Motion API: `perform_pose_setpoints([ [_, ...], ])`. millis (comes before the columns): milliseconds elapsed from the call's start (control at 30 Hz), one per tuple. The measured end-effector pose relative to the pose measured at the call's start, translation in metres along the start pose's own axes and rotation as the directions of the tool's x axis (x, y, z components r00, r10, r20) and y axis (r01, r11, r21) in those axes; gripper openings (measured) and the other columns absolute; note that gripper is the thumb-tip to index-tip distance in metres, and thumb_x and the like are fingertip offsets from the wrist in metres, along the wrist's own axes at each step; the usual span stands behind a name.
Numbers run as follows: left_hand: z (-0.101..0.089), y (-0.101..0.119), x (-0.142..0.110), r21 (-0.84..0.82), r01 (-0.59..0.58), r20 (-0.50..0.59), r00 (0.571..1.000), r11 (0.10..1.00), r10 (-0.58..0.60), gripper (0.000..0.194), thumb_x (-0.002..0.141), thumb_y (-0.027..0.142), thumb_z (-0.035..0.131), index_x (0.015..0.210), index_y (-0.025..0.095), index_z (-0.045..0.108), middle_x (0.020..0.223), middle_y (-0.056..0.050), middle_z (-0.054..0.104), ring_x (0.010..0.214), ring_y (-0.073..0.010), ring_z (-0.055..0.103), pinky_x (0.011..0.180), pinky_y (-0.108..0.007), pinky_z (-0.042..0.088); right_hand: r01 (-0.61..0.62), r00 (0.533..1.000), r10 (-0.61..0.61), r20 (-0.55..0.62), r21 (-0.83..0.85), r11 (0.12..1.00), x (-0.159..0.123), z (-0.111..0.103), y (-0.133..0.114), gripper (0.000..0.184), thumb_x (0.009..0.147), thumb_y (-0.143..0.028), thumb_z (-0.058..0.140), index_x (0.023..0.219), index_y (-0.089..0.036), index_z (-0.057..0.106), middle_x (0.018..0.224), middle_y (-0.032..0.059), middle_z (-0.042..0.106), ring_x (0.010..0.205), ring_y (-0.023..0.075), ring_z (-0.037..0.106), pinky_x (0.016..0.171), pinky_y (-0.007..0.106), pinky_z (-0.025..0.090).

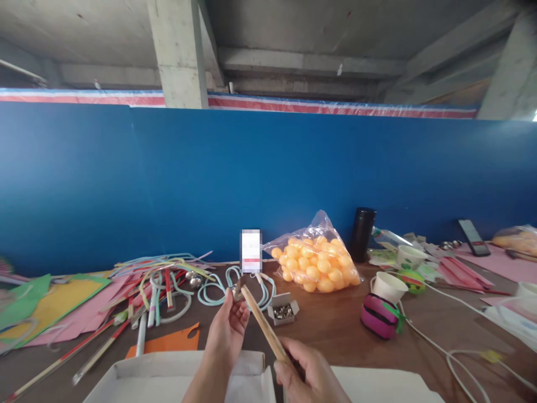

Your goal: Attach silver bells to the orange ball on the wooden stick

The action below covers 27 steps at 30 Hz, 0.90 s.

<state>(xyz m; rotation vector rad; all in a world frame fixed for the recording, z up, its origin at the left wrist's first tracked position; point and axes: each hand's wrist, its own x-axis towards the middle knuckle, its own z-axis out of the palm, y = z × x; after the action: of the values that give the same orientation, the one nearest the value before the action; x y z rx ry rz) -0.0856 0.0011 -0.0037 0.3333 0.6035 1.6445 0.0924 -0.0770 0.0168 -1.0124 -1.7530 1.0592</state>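
My left hand (226, 330) is raised over the table with its fingers curled, pinching a small shiny metal piece (237, 293). A dark bit shows at the piece's top; its exact kind is hard to make out. My right hand (310, 372) grips a flat, pale wooden stick (264, 324) at its near end. The stick slants up and left, and its far end reaches the metal piece at my left fingertips; whether they touch I cannot tell. Just right of my left hand stands a small open white box (283, 309) of shiny metal bits.
Light blue tubing loops (212, 291) lie behind my left hand. A clear bag of orange balls (314, 263), a black flask (363, 235), a paper cup (389, 288) and a magenta pouch (380, 316) stand rightward. Leftward are sticks and coloured sheets (75, 308). A white carton (138, 375) lies in front.
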Motion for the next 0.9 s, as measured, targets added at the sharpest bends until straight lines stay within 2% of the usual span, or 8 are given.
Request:
perform_pose_setpoints([
  [167, 0.0016, 0.0012, -0.0007, -0.008, -0.005, -0.01, 1.0, 1.0, 0.005, 0.013, 0.083, 0.024, 0.057, 0.083, 0.011, 0.06, 0.069, -0.003, 0.061, 0.056, -0.0071, 0.058, 0.053, -0.018, 0.053, -0.037, 0.999, 0.037, 0.008, 0.032, 0.999, -0.0008, 0.0009, 0.0006, 0.053, 0.083, -0.056, 0.044, 0.11, -0.014, 0.06, 0.066, 0.0008, 0.056, 0.047, 0.0095, 0.041, 0.043, 0.02, 0.032],
  [333, 0.0028, 0.0017, -0.0023, -0.022, -0.002, -0.01, 1.0, 1.0, 0.002, 0.012, 0.084, 0.024, 0.056, 0.083, 0.012, 0.059, 0.069, -0.003, 0.061, 0.055, -0.0071, 0.058, 0.053, -0.018, 0.053, -0.054, 0.999, 0.054, 0.003, 0.045, 0.998, -0.0015, 0.0014, -0.0012, 0.054, 0.081, -0.058, 0.045, 0.104, -0.013, 0.063, 0.063, 0.0001, 0.053, 0.045, 0.0085, 0.039, 0.041, 0.02, 0.031],
  [467, 0.0032, 0.002, -0.0029, -0.009, -0.006, -0.009, 1.0, 1.0, 0.006, 0.013, 0.084, 0.024, 0.055, 0.082, 0.012, 0.059, 0.07, -0.004, 0.062, 0.055, -0.0072, 0.058, 0.052, -0.018, 0.053, -0.059, 0.998, 0.06, -0.014, 0.063, 0.996, -0.002, 0.0011, -0.0011, 0.055, 0.082, -0.058, 0.046, 0.111, -0.013, 0.059, 0.062, -0.0006, 0.052, 0.044, 0.0081, 0.039, 0.04, 0.018, 0.031],
  [633, 0.0019, 0.0013, -0.0014, -0.025, 0.002, -0.018, 1.0, 1.0, -0.002, 0.013, 0.084, 0.024, 0.056, 0.084, 0.012, 0.06, 0.07, -0.003, 0.062, 0.055, -0.0074, 0.058, 0.052, -0.018, 0.053, -0.089, 0.996, 0.088, 0.012, 0.07, 0.994, -0.0027, 0.0023, -0.0012, 0.051, 0.082, -0.057, 0.047, 0.102, -0.013, 0.062, 0.063, 0.0, 0.053, 0.043, 0.0071, 0.038, 0.037, 0.017, 0.029],
  [800, 0.004, 0.0028, -0.0037, -0.013, 0.006, -0.009, 1.0, 1.0, -0.006, 0.015, 0.084, 0.026, 0.055, 0.084, 0.012, 0.06, 0.069, -0.004, 0.063, 0.055, -0.0079, 0.059, 0.052, -0.019, 0.053, -0.113, 0.994, 0.112, 0.009, 0.133, 0.985, -0.0037, 0.0019, -0.002, 0.059, 0.08, -0.059, 0.047, 0.116, -0.014, 0.057, 0.068, 0.0012, 0.056, 0.04, 0.0058, 0.038, 0.036, 0.017, 0.029],
  [900, 0.0038, 0.003, -0.0039, -0.026, 0.016, -0.014, 1.0, 1.0, -0.017, 0.015, 0.084, 0.026, 0.056, 0.085, 0.012, 0.061, 0.071, -0.004, 0.064, 0.055, -0.008, 0.059, 0.052, -0.019, 0.053, -0.127, 0.992, 0.126, 0.018, 0.13, 0.983, -0.0037, 0.0017, -0.0018, 0.06, 0.08, -0.06, 0.047, 0.117, -0.014, 0.057, 0.067, 0.0004, 0.054, 0.04, 0.0059, 0.038, 0.035, 0.017, 0.028],
])
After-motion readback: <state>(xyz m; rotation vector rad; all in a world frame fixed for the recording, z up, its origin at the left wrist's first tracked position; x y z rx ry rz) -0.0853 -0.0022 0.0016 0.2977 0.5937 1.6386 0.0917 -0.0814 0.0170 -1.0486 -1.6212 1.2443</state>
